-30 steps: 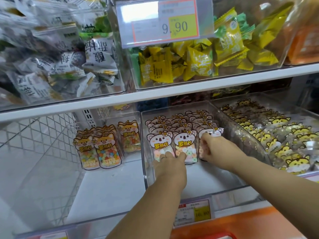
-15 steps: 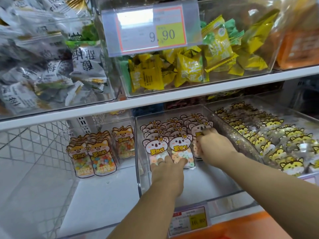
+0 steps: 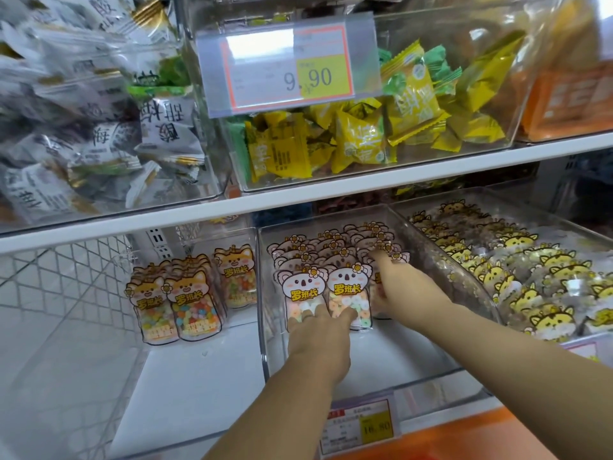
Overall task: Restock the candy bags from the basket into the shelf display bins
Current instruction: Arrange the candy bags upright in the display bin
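1. Plastic middle bin (image 3: 264, 327), clear, sits on the lower shelf (image 3: 185, 386). Koala candy bags (image 3: 298, 290) stand in it in three columns, filling the back half, fronts facing out.
2. Left hand (image 3: 318, 340) is inside the bin. Fingers (image 3: 306, 315) are straight, tips pressing on the lower part of the two front koala bags, nothing gripped.
3. Right hand (image 3: 403, 287) is at the right column. Its fingers are curled round the front right koala bag (image 3: 375, 279), thumb side up near the top edge. The bag is mostly hidden behind the hand.
4. Bare bin floor shows in front of the bags, under both forearms.
5. Left bin holds orange dog bags (image 3: 195, 307), upright: two stacks in front, one column behind to the right.
6. Right bin holds yellow tiger bags (image 3: 544, 293), packed in rows and leaning back.
7. Price tag (image 3: 361, 426) reading 16.80 is on the shelf edge below the middle bin.
8. Upper shelf (image 3: 298, 200): a clear bin of yellow and green wrapped candies (image 3: 361, 137) with a 9.90 tag (image 3: 292, 68) on its front, grey-white packets (image 3: 99, 127) to the left, orange packets (image 3: 570, 97) to the right.
9. White wire mesh (image 3: 66, 277) at far left on the lower level.
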